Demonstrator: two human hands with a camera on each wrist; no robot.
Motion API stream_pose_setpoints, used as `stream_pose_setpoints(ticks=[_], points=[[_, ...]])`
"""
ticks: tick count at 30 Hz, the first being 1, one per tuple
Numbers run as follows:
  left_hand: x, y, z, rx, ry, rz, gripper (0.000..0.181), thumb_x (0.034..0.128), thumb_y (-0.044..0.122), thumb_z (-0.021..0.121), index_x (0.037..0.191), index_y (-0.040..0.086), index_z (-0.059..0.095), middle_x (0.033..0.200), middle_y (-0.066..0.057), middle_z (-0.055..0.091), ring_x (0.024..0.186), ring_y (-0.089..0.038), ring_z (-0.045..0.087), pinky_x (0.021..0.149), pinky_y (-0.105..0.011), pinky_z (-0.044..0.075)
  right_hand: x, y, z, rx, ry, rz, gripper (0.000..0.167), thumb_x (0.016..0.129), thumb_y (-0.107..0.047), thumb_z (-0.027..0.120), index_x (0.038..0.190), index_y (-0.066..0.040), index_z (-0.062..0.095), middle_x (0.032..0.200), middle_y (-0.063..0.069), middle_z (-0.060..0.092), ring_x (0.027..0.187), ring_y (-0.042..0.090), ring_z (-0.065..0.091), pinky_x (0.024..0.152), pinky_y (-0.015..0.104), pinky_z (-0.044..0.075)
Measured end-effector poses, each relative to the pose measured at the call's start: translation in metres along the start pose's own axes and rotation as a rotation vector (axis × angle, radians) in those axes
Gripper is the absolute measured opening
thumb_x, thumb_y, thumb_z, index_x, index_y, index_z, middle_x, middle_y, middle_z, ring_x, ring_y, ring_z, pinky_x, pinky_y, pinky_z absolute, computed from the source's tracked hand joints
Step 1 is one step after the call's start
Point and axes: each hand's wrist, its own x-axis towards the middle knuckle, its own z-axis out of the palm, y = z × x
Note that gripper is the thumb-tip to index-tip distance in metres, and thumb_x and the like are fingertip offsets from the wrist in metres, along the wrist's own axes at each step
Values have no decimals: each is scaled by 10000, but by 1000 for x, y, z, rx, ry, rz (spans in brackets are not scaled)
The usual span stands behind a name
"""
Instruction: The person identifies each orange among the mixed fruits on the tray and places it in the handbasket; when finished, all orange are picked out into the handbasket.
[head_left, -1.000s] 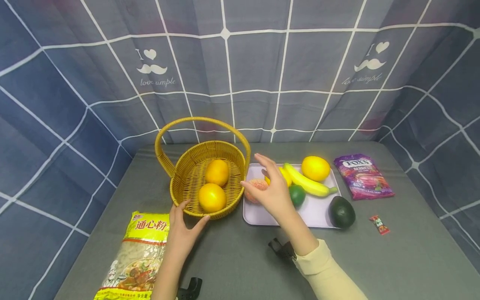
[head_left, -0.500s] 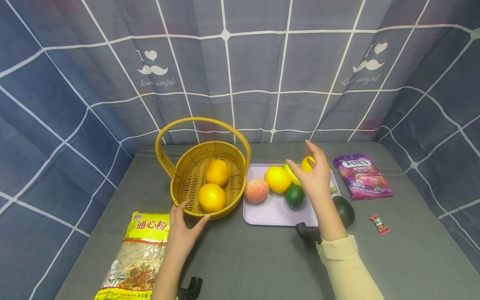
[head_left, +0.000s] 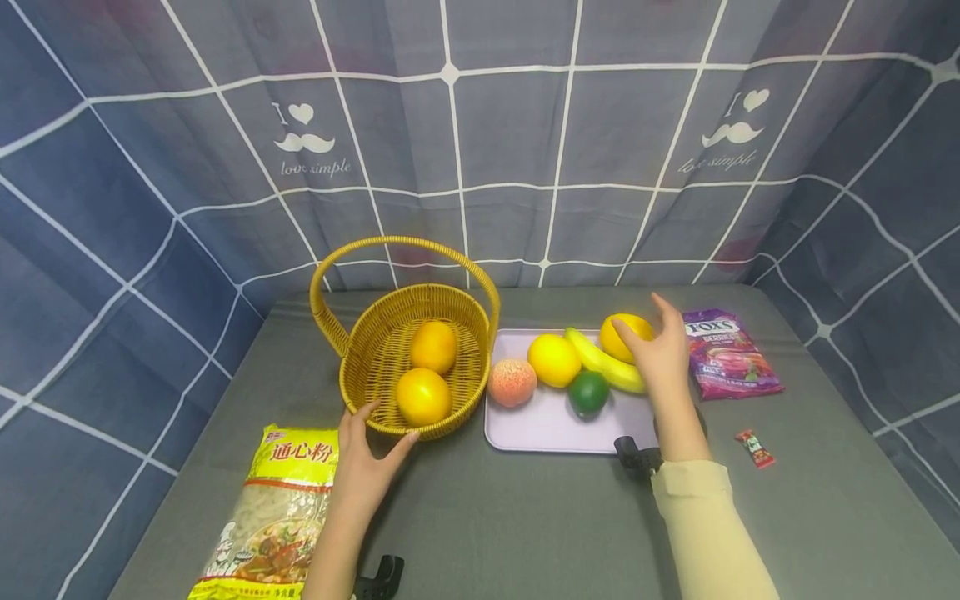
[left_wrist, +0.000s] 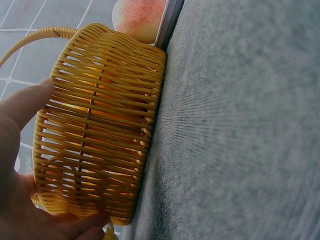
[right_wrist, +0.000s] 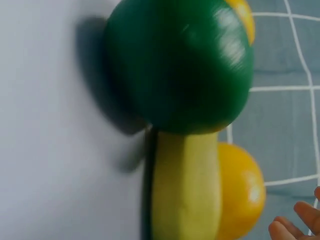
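Observation:
My left hand (head_left: 367, 467) holds the near rim of the yellow wicker basket (head_left: 352, 375), its thumb (left_wrist: 30, 102) on the rim in the left wrist view. Inside lie an orange mango-like fruit (head_left: 433, 347) and a yellow round fruit (head_left: 423, 397). Over the right end of the lilac tray (head_left: 525, 433), my right hand (head_left: 663, 354) is spread, its thumb in front of a yellow fruit (head_left: 619, 333); in the right wrist view the fingers (right_wrist: 285, 229) look apart from it. The tray also bears a peach (head_left: 512, 382), another yellow fruit (head_left: 554, 360), a banana (head_left: 600, 362) and a green fruit (head_left: 588, 393).
A yellow pasta bag (head_left: 277, 508) lies at the left by my forearm. Right of the tray are a purple candy bag (head_left: 731, 358) and a small red wrapped candy (head_left: 755, 448). My right wrist mostly covers a dark green fruit (head_left: 702, 422). A checked curtain (head_left: 510, 150) stands behind.
My right hand has moved right, from above the peach, past the banana, to the yellow fruit at the tray's back right. My left hand has stayed at the basket rim.

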Motion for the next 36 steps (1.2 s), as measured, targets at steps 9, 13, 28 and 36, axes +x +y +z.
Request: stream_pose_setpoints(ticks=[9, 13, 28, 36], points=[[-2, -3, 1, -3, -1, -12, 868, 798, 587, 699, 1454, 171, 311, 1565, -233, 74, 1402, -456, 160, 1019, -669, 260, 5, 18, 2, -82, -18, 66, 783, 873, -347, 708, 1498, -77, 321, 1504, 215, 312, 1364, 400, 303, 1097, 525, 261], [-2, -3, 0, -4, 1, -8, 861, 802, 576, 702, 1454, 171, 313, 1566, -240, 66, 1399, -468, 155, 1016, -672, 259, 8, 23, 4, -90, -42, 93, 798, 872, -344, 709, 1499, -58, 307, 1508, 225, 302, 1369, 406, 289, 1105, 526, 240], [-2, -2, 0, 3, -1, -12, 856, 806, 565, 705, 1455, 170, 311, 1565, -236, 76, 1403, -454, 160, 1023, -659, 265, 18, 32, 16, -199, -166, 130, 857, 857, -353, 700, 1505, -19, 250, 1501, 262, 292, 1359, 448, 276, 1106, 556, 200], [0, 0, 0, 4, -4, -10, 867, 797, 597, 693, 1458, 188, 308, 1567, -229, 70, 1392, -467, 180, 1002, -672, 285, 18, 30, 14, -198, -142, 142, 851, 843, -386, 715, 1490, -26, 296, 1453, 265, 360, 1306, 452, 343, 1079, 574, 248]])
